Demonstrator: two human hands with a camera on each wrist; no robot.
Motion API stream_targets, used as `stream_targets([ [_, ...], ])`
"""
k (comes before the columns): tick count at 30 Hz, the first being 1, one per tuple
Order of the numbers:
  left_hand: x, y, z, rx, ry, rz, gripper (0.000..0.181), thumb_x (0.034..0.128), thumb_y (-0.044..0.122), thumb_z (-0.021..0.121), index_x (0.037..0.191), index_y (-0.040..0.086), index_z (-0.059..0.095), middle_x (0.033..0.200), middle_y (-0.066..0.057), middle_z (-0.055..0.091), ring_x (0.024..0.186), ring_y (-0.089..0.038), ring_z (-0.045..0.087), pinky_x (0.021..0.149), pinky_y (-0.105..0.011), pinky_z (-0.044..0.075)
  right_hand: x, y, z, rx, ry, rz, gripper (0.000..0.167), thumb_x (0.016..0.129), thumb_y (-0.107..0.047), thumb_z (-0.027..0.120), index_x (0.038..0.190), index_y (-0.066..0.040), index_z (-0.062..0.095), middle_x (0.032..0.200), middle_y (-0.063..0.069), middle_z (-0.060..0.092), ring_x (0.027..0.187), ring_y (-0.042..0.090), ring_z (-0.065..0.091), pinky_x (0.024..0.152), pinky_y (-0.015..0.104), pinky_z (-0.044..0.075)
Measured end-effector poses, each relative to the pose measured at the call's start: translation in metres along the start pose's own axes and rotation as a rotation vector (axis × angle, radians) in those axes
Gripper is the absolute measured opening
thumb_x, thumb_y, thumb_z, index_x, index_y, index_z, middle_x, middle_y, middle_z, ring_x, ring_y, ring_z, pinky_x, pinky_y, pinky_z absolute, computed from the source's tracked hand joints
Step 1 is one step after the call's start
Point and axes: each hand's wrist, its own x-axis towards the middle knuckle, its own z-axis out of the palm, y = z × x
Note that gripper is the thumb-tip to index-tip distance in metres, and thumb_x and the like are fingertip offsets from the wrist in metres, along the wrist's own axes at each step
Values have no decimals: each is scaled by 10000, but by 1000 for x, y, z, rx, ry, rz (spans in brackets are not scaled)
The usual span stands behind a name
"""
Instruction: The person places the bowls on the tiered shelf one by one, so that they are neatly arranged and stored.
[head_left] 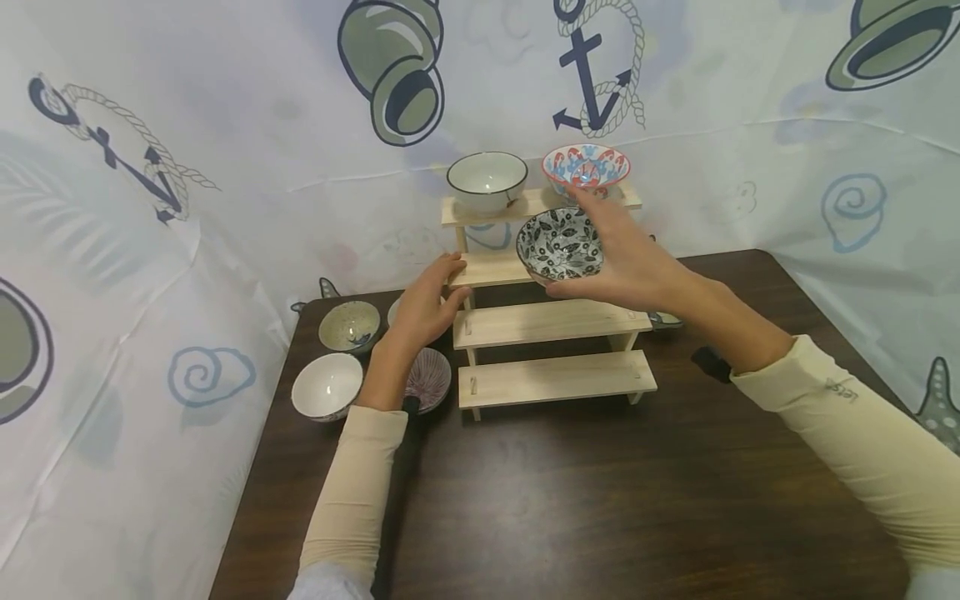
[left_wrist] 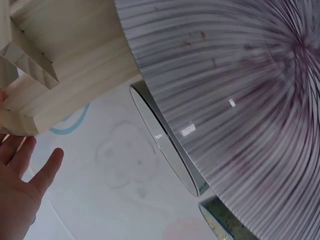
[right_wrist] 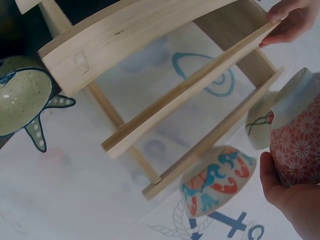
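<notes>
My right hand (head_left: 630, 254) holds a bowl (head_left: 558, 242) by its rim and side, tilted in front of the stand's upper tiers. Its inside has a black-and-white leaf pattern; in the right wrist view its outside (right_wrist: 300, 145) is red and flowered. My left hand (head_left: 423, 308) pinches the left end of the second tier from the top of a light wooden stand (head_left: 555, 325). On the top tier sit a white bowl (head_left: 487, 175) with a dark rim and a red-and-blue patterned bowl (head_left: 587, 167).
Left of the stand are a speckled bowl (head_left: 348, 325), a white bowl (head_left: 327, 386), a purple-streaked bowl (head_left: 429, 379) below my left forearm, and another bowl (head_left: 393, 310) mostly hidden. A green bowl (right_wrist: 25, 100) stands near the stand's right end. Printed cloth hangs behind the brown table (head_left: 540, 500).
</notes>
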Motion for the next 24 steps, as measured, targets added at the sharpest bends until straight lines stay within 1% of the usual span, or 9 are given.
stream_targets([
  [4,2,0,0,90,19,34,534,1055,305,596,1519,64,488,1656,-80,400,1564,-271,331,1242,-486,334,5,-1,3,13,2,-13,1224,751,-498,887,1671,-299,105,1630,96,361,1467,310,374,1174,616,359],
  [7,3,0,1,156,20,51,522,1059,313,583,1515,74,493,1653,-78,406,1556,-271,348,1232,-490,351,9,-1,4,-3,-2,-15,1232,752,-530,875,1667,-337,74,1662,79,327,1505,312,342,1190,619,344],
  [11,5,1,2,220,10,57,507,1068,333,561,1513,99,490,1661,-68,394,1552,-276,356,1214,-514,372,14,-2,7,-21,-21,5,1230,766,-542,860,1673,-299,64,1701,67,265,1551,314,285,1227,618,292],
  [15,5,1,4,258,17,54,496,1074,349,542,1506,111,491,1661,-66,393,1543,-286,371,1201,-527,387,18,-4,11,-27,-41,27,1223,772,-560,850,1675,-243,88,1716,72,236,1581,327,234,1244,630,249],
  [19,5,0,7,275,35,49,482,1079,351,525,1497,113,490,1658,-68,399,1544,-285,371,1211,-512,378,23,-5,15,-12,-53,31,1227,767,-571,852,1674,-213,107,1716,81,232,1584,335,223,1239,632,260],
  [24,4,0,8,237,46,32,483,1079,341,526,1504,114,487,1660,-71,395,1555,-276,349,1212,-518,375,30,-6,21,-14,-49,11,1224,768,-552,861,1670,-182,121,1720,86,220,1588,348,212,1250,618,247],
])
